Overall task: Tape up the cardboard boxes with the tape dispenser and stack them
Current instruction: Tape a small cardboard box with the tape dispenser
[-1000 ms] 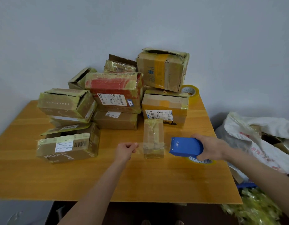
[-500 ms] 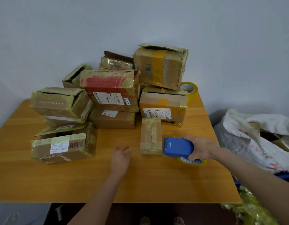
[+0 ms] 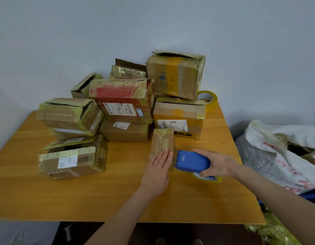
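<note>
Pressing flat, the left grip (image 3: pixel 157 169) lays straight fingers (image 3: pixel 164 156) on the near end of the small box (image 3: pixel 162 140) on the wooden counter (image 3: pixel 100 195). The right grip (image 3: pixel 217 164) curls round the blue tape dispenser (image 3: pixel 191 160) just beside it. Behind, crumpled, taped cardboard boxes (image 3: pixel 123 103) pile against the pale wall (image 3: pixel 153 23), a tape roll (image 3: pixel 207 98) alongside.

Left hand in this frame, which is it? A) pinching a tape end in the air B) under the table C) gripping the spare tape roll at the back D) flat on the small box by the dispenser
D: the left hand lies with straight fingers on the near end of the small box, beside the blue tape dispenser that the right hand grips.
</note>
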